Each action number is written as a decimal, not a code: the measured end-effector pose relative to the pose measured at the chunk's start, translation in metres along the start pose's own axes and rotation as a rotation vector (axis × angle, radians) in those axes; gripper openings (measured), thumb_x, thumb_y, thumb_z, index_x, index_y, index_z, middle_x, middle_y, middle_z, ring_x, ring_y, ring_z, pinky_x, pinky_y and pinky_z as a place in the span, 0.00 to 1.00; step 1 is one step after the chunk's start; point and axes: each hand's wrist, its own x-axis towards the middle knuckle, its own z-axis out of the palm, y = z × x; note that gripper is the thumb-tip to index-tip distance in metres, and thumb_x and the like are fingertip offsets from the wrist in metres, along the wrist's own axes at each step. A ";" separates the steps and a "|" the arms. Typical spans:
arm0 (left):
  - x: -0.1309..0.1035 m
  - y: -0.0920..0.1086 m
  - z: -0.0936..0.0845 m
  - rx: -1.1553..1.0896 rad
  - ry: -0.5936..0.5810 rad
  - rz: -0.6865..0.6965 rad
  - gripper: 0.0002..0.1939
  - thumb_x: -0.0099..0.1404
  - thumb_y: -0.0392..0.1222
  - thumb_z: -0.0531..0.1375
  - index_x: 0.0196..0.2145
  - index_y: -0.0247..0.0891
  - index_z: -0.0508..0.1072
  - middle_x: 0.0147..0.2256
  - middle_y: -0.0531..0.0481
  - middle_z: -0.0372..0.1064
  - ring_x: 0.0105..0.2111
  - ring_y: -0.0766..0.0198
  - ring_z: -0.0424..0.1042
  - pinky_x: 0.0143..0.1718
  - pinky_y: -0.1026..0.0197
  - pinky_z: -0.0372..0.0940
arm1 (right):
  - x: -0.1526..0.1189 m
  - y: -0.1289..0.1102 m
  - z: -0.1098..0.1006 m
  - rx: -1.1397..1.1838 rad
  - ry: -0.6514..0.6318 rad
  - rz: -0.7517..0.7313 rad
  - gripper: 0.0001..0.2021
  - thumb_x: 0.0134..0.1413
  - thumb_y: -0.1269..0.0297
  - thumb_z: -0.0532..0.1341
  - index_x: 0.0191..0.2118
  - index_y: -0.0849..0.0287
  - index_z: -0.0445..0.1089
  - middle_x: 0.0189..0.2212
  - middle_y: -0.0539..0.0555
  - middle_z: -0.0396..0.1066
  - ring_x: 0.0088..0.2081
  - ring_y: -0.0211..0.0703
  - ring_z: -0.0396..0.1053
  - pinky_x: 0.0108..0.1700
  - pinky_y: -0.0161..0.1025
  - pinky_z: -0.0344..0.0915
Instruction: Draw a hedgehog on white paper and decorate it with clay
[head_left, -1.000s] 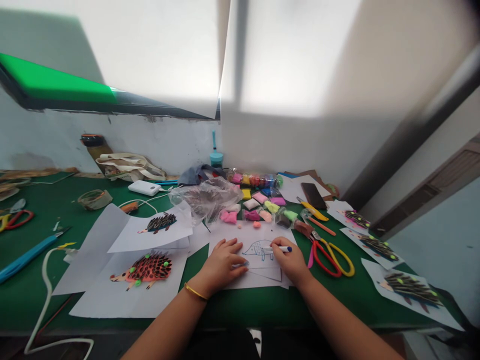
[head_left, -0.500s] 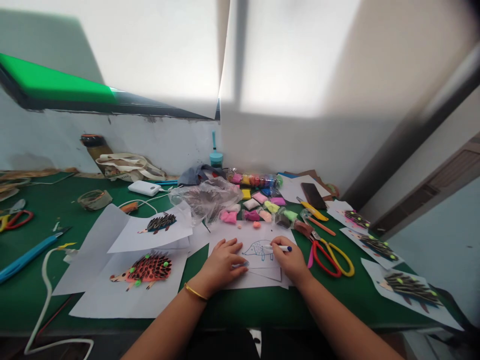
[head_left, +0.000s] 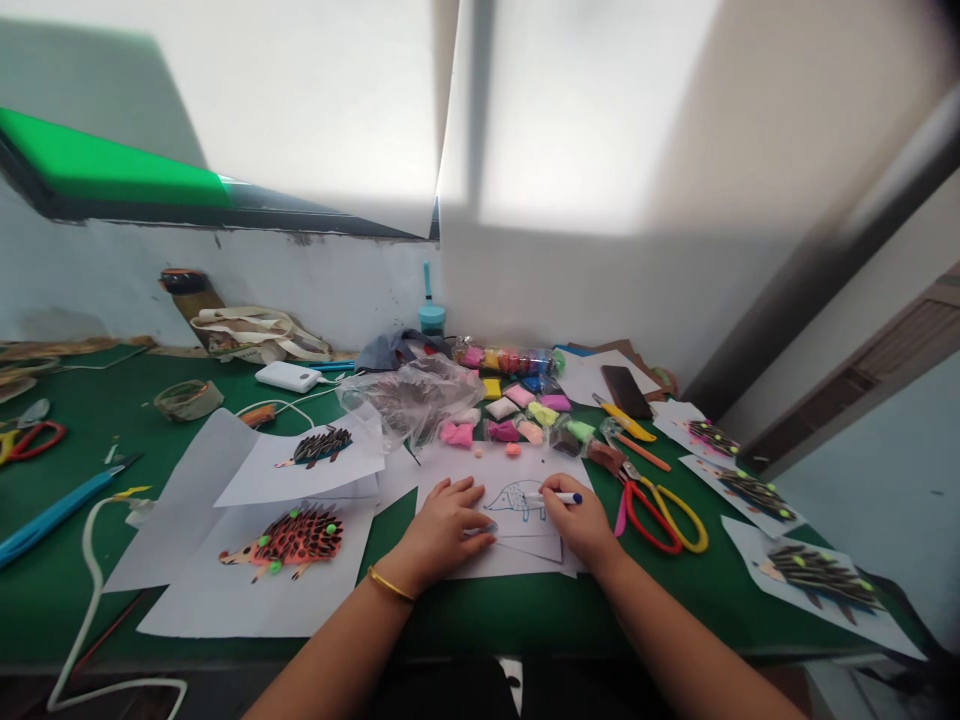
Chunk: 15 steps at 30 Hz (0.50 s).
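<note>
A white paper lies in front of me, with a smaller sheet on it bearing a blue hedgehog drawing. In my right hand is a white pen with a dark blue end, its tip over the hedgehog's body. My left hand rests on the paper left of the drawing, fingers spread. A small clear bluish item lies at its fingertips.
Clay packets and a plastic bag lie behind the paper. Red-and-yellow scissors are at the right, near a phone. Finished hedgehog pictures lie on both sides. A white cable runs along the left.
The pen in my right hand has shifted very slightly to the left over the drawing. My left hand has stayed in place.
</note>
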 end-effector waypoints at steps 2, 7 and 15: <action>0.000 0.000 0.000 0.004 0.002 0.007 0.10 0.62 0.47 0.65 0.42 0.50 0.80 0.59 0.47 0.65 0.62 0.45 0.59 0.62 0.39 0.49 | 0.000 0.000 0.000 0.000 0.014 -0.007 0.10 0.54 0.58 0.54 0.30 0.56 0.69 0.28 0.50 0.71 0.34 0.46 0.68 0.36 0.38 0.61; 0.000 0.000 0.000 0.006 -0.003 0.009 0.10 0.62 0.48 0.64 0.42 0.50 0.79 0.59 0.47 0.65 0.62 0.45 0.58 0.62 0.39 0.49 | 0.000 0.001 0.000 0.006 0.005 -0.009 0.11 0.56 0.56 0.54 0.33 0.56 0.70 0.30 0.50 0.73 0.35 0.46 0.69 0.37 0.38 0.62; 0.000 0.001 0.000 -0.003 0.000 -0.001 0.10 0.62 0.47 0.65 0.42 0.50 0.80 0.59 0.47 0.65 0.62 0.46 0.58 0.62 0.38 0.49 | 0.001 0.002 0.001 -0.008 -0.005 -0.024 0.11 0.56 0.57 0.54 0.33 0.56 0.70 0.29 0.50 0.72 0.34 0.46 0.69 0.37 0.38 0.62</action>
